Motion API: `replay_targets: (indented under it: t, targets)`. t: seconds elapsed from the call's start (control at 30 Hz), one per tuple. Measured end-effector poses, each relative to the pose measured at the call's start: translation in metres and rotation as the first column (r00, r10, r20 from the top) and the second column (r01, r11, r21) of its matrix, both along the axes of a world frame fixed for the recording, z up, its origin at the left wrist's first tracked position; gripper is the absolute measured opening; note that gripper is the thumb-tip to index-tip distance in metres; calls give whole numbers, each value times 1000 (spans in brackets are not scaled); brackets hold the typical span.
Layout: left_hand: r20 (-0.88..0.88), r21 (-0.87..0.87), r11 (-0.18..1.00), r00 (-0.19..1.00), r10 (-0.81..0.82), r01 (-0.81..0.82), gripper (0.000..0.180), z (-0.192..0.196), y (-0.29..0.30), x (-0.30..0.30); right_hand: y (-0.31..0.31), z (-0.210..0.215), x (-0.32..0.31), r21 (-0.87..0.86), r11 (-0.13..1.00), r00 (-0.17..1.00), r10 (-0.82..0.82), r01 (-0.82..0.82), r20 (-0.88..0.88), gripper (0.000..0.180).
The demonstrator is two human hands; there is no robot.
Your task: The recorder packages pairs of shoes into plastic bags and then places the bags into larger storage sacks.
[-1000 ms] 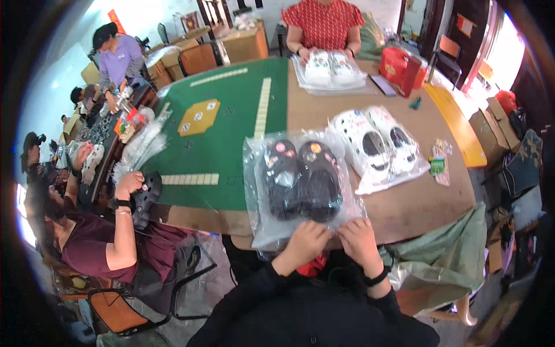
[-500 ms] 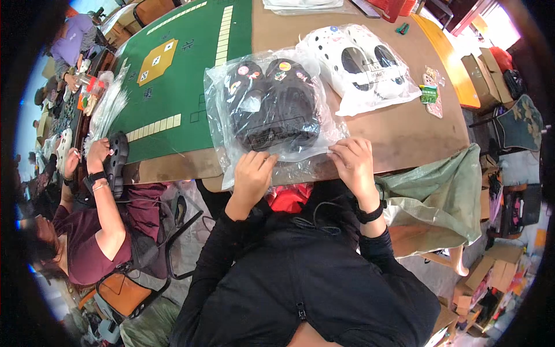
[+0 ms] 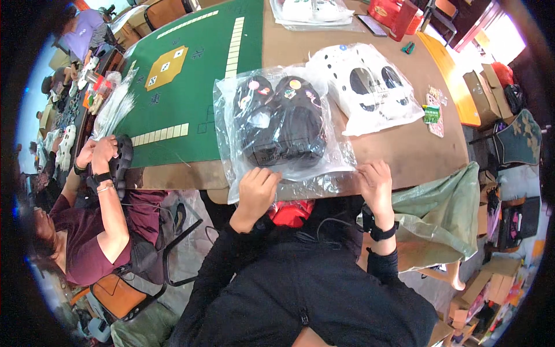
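A clear plastic bag (image 3: 229, 124) lies at the table's near edge with a pair of black clogs (image 3: 309, 130) inside, small colourful charms on their toes. My left hand (image 3: 258, 191) pinches the bag's near edge with curled fingers. At the right end of that same edge, my right hand (image 3: 376, 180) has fingertips pressed together on the plastic corner. Just beyond, to the right, a second clear bag holds white clogs (image 3: 341, 72) with dark openings.
A green mat (image 3: 191, 110) with tile pictures covers the table's left part. A phone (image 3: 370, 25), a green clip (image 3: 408, 48) and a small green packet (image 3: 430, 114) lie to the right. At left, a co-worker's hands (image 3: 103, 153) handle a dark clog (image 3: 122, 162).
My right hand has slid rightward along the bag's near edge to its corner, widening the gap between my hands. My left hand stays on the edge. The whole view has shifted slightly.
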State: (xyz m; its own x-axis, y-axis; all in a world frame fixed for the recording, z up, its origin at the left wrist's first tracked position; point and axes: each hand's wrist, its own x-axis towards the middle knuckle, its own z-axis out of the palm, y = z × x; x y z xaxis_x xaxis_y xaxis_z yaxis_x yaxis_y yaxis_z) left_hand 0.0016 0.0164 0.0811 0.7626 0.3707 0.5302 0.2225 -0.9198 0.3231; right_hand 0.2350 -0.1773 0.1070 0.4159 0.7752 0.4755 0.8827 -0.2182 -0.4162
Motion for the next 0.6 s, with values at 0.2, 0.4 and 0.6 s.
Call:
replay_targets:
  t: [0.2,0.4,0.6]
  targets:
    - [-88,18,999,996,29,-27,30,-2,-14,1,7,-7,-7,17,1000,994,13,-11,-106,14]
    - [-102,-22,967,962,-255,254,43,-18,-40,40,-8,-16,-11,1,1000,978,-7,8,-206,11]
    - [32,-24,969,969,-244,245,56,-16,-47,67,3,-12,-18,-10,997,873,68,-83,-482,14]
